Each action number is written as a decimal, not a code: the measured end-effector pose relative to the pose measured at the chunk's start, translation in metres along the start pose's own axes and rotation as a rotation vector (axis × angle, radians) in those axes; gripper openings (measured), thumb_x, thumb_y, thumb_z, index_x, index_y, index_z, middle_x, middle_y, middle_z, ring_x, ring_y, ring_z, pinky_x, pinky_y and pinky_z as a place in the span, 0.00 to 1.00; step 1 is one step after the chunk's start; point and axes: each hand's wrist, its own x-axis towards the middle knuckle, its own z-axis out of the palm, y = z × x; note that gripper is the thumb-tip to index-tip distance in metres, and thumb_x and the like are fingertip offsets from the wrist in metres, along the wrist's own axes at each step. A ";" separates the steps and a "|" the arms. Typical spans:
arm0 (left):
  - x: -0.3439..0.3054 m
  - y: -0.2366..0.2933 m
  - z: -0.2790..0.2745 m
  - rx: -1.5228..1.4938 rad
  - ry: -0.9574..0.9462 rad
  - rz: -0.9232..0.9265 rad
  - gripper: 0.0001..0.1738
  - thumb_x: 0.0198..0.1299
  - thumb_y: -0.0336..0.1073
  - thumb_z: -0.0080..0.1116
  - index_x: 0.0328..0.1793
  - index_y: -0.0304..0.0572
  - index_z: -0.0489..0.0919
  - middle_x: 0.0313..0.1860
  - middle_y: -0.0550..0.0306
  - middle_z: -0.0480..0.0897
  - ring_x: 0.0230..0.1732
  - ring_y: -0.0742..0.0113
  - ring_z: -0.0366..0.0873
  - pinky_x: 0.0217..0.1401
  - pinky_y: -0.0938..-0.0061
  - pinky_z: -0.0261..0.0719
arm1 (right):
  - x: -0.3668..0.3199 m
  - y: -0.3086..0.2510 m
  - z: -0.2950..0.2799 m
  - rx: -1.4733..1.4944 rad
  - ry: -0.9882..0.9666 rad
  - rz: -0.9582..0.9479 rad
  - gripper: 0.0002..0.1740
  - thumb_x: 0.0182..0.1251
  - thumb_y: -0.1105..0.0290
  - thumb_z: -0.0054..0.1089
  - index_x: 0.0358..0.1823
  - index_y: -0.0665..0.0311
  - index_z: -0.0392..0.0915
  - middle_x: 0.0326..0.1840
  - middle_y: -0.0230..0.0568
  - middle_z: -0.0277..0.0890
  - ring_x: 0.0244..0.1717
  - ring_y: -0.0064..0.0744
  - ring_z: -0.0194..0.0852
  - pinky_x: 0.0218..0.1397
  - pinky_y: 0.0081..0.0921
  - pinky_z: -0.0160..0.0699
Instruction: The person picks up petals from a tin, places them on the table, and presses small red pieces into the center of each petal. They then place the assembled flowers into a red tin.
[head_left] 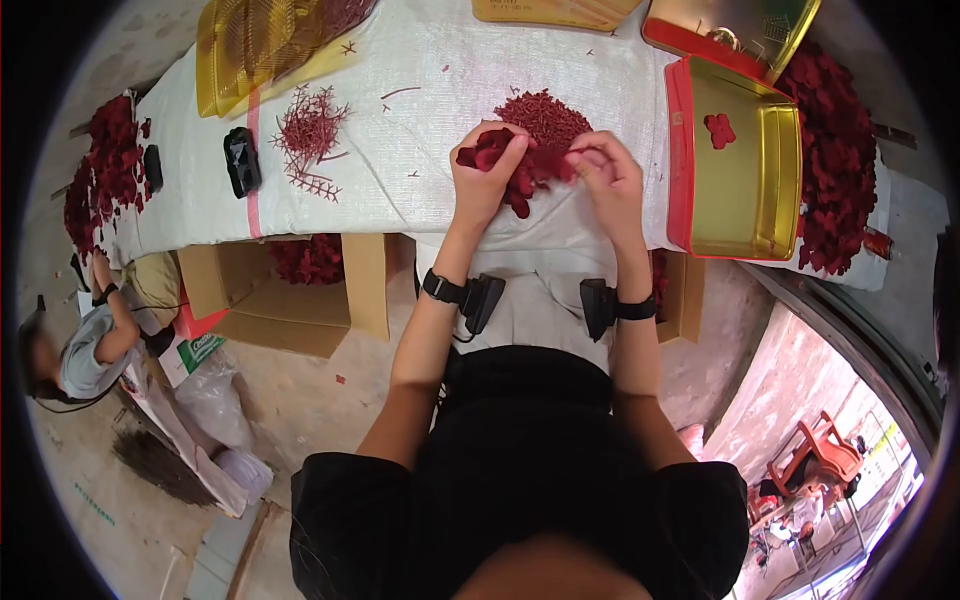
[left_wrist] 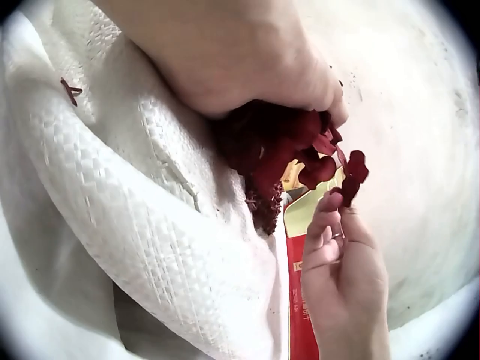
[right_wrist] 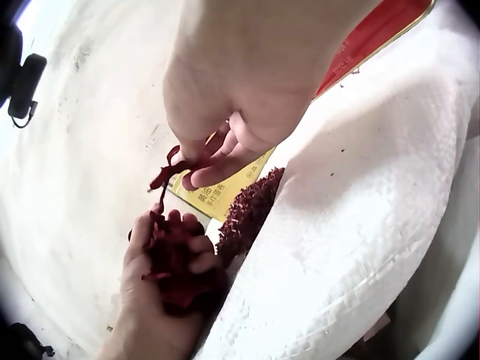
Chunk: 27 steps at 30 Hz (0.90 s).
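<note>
My left hand [head_left: 484, 180] curls round a bunch of dark red petal pieces [right_wrist: 176, 262], several of them spilling out past the fingers. Just to its right, my right hand [head_left: 612, 180] pinches a dark red piece [left_wrist: 355, 174] between thumb and fingertips, close to the bunch. Behind both hands a heap of small dark red bits [head_left: 545, 116] lies on the white woven cloth [head_left: 420, 150]. The right wrist view shows the left hand [right_wrist: 150, 300] palm up under the bunch, with the right hand [right_wrist: 232, 112] above it.
An open red and gold tin [head_left: 745, 190] with one red piece inside stands to the right, beside a large petal heap [head_left: 830, 160]. At left lie thin red stems [head_left: 310, 130], a black object [head_left: 241, 162] and a yellow plastic tray [head_left: 235, 55]. Another person sits far left.
</note>
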 end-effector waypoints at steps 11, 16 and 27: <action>0.001 -0.007 -0.008 0.155 -0.184 0.103 0.08 0.52 0.28 0.69 0.36 0.32 0.83 0.33 0.58 0.84 0.32 0.77 0.78 0.38 0.82 0.76 | -0.012 -0.029 0.020 -0.557 0.183 -0.373 0.07 0.57 0.83 0.62 0.38 0.69 0.80 0.46 0.45 0.81 0.43 0.29 0.83 0.35 0.19 0.82; -0.002 -0.006 -0.007 0.146 -0.108 0.076 0.14 0.50 0.28 0.71 0.43 0.31 0.82 0.34 0.59 0.84 0.34 0.78 0.79 0.40 0.83 0.77 | -0.010 -0.023 0.025 -0.651 0.119 -0.517 0.10 0.52 0.84 0.65 0.37 0.67 0.81 0.45 0.44 0.82 0.43 0.32 0.83 0.42 0.21 0.83; -0.001 -0.005 -0.007 0.117 -0.144 0.050 0.14 0.50 0.27 0.69 0.44 0.31 0.81 0.34 0.60 0.83 0.35 0.78 0.78 0.40 0.84 0.76 | -0.009 -0.016 0.022 -0.520 0.103 -0.451 0.10 0.49 0.84 0.67 0.35 0.67 0.81 0.45 0.45 0.82 0.45 0.34 0.82 0.45 0.23 0.82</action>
